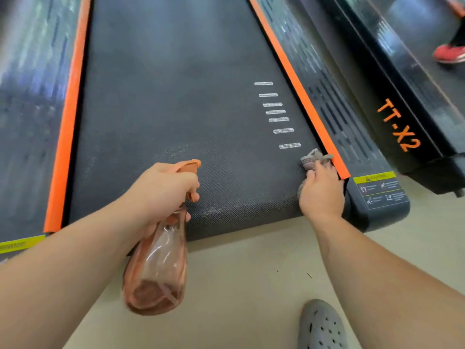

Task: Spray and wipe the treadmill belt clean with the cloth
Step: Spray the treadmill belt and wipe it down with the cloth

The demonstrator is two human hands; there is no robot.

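1. Two treadmills fill the upper view: the near treadmill belt [176, 109], dark and finely textured, runs away from the camera between two orange side strips [68, 117], and a second black machine marked "TT-X2" [398, 124] stands just beside it on the right.
2. A pale beige floor [239, 285] lies below the belt's near end, bare except for a grey perforated clog [322, 326] at the bottom edge.
3. White dashes [276, 113] are printed on the belt near its right strip, and faint whitish smears show on the belt near its rear edge.
4. The left hand [163, 192] is closed around the neck of a translucent orange spray bottle [158, 268], one finger on the trigger, nozzle aimed over the belt; the bottle hangs over the belt's rear edge and the floor.
5. The right hand [322, 192] presses a bunched grey cloth [313, 158] onto the belt's near right corner, fingers curled over it, the cloth touching the orange strip.
6. The belt's middle and left are open.
7. A red shoe [450, 54] shows on the far machine.
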